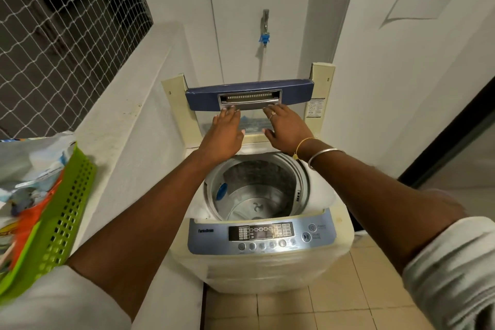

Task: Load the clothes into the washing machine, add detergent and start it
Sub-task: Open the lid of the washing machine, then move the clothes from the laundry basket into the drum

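Observation:
A cream top-loading washing machine [267,265] stands in front of me with its folding lid [249,95] raised upright at the back. The steel drum [257,190] is open and holds no clothes. My left hand [227,128] and my right hand [284,126] both reach over the drum, with fingertips touching the silver handle on the lid's blue edge. Fingers are spread flat on both hands, holding nothing. The blue control panel [262,236] with its buttons faces me at the front.
A green perforated basket [61,220] with plastic packets sits on the white ledge [128,142] at left. A tap with a blue hose fitting [264,35] hangs on the wall behind the machine. Netting covers the opening at upper left. Tiled floor lies to the right.

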Available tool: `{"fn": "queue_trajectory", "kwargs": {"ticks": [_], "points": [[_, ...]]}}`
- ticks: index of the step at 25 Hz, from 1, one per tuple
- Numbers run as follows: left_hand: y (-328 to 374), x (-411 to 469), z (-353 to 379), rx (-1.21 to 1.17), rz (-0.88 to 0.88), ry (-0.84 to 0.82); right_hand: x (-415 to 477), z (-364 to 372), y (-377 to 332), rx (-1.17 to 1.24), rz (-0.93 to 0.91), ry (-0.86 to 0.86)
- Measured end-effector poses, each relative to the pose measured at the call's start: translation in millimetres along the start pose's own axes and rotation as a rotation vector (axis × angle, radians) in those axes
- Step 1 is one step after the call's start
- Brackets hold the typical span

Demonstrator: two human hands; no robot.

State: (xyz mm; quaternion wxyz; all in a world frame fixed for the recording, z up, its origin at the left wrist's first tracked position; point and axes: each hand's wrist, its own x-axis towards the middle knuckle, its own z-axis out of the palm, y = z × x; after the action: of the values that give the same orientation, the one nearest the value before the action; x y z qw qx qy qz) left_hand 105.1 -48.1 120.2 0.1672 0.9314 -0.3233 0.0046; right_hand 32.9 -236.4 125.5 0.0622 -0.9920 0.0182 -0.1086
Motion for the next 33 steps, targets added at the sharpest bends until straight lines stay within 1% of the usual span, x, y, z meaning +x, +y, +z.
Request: {"fn": "queue_trajectory", "kwargs": {"ticks": [3,6,9,15,18,23,27,33], "points": [[13,-29,-3,-0.089,-0.024,-0.014,-32,-7,-10,0.052,0.031,-0.022],[29,-61,2,-0.178,-0.041,-0.048,-70,-15,-17,0.135,0.109,-0.039],[43,-87,11,-0.224,-0.025,-0.076,-108,-22,-16,0.179,0.157,-0.057],[87,-92,30,-0.250,0.044,-0.109,-164,-21,22,0.264,0.281,-0.064],[124,-78,56,-0.279,0.059,-0.140,-185,-15,60,0.302,0.325,-0.077],[215,-47,114,-0.301,0.057,-0.223,-209,-11,152,0.369,0.387,-0.115],[286,-22,163,-0.316,0.035,-0.234,-224,-1,234,0.374,0.409,-0.130],[329,22,202,-0.352,-0.037,-0.277,-215,22,320,0.367,0.477,-0.237]]}}
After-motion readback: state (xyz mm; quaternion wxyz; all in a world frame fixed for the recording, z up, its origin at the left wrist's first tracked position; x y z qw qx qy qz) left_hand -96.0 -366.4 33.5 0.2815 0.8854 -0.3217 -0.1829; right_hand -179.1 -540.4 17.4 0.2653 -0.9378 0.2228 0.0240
